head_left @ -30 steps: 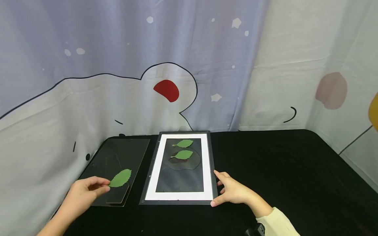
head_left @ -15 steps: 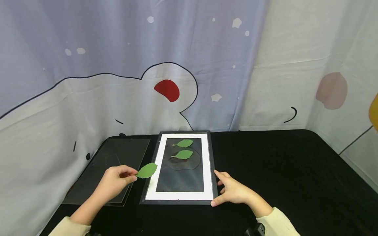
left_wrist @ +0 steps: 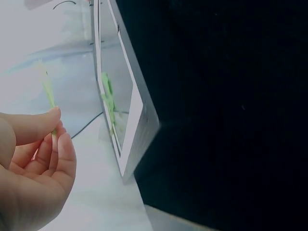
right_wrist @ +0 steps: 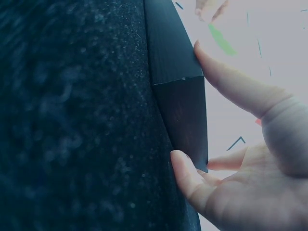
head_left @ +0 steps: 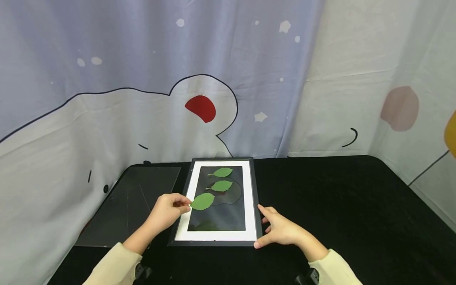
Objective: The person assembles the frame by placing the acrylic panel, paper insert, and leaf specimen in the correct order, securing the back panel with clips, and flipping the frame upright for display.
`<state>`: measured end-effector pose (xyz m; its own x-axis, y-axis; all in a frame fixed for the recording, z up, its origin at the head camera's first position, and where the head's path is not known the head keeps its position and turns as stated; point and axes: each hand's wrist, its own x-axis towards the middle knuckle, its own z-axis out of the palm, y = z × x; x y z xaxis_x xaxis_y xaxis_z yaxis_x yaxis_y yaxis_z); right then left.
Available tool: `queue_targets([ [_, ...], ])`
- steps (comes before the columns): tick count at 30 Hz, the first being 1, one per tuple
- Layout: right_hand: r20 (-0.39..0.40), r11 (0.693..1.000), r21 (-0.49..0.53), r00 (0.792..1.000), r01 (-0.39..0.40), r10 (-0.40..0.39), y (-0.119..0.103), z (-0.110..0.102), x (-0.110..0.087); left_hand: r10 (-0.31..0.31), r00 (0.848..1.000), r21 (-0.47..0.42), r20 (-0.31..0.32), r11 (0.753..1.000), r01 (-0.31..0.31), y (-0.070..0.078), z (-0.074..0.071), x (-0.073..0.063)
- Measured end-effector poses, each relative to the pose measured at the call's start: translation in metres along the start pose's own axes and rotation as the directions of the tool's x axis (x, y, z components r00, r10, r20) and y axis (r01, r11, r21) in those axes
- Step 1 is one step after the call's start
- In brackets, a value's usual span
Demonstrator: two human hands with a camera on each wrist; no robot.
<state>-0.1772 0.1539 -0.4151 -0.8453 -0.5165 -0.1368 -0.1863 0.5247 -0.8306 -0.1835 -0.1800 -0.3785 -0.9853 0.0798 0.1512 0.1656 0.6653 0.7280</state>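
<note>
My left hand [head_left: 170, 211] pinches a green serrated leaf [head_left: 203, 201] by its stem end, between thumb and fingers. This leaf is above the left part of a dark picture frame [head_left: 257, 194] with a white mat. Its faint reflection shows in the glass. Two similar leaves, an upper leaf [head_left: 223, 172] and a lower leaf [head_left: 221, 185], lie on the dark glass panel. In the left wrist view the held leaf [left_wrist: 48, 89] appears edge-on, apart from the frame. My right hand [head_left: 284, 231] touches the frame's near right corner, thumb and fingers spread around it.
Left of the frame a dark glossy sheet [head_left: 121, 206] lies on the black-covered table [head_left: 327, 198]; my left forearm passes over its near right part. A patterned curtain [head_left: 149, 118] hangs behind and beside the table.
My left hand has carried the leaf rightward, from over the dark sheet to above the picture frame. My right hand and the two leaves on the glass stay in place.
</note>
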Motion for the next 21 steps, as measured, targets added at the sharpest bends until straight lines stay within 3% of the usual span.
queue_targets([
  [13, -0.004, 1.0, -0.006, 1.0, -0.009, 0.009, -0.001, 0.0, 0.001, -0.021, 0.999, -0.026, 0.044, 0.999, 0.022, 0.0, 0.032, 0.023],
  [21, -0.004, 1.0, -0.003, 1.0, -0.009, 0.009, 0.001, 0.0, 0.001, -0.017, 0.997, -0.022, 0.073, 1.0, 0.019, -0.002, 0.044, 0.032],
])
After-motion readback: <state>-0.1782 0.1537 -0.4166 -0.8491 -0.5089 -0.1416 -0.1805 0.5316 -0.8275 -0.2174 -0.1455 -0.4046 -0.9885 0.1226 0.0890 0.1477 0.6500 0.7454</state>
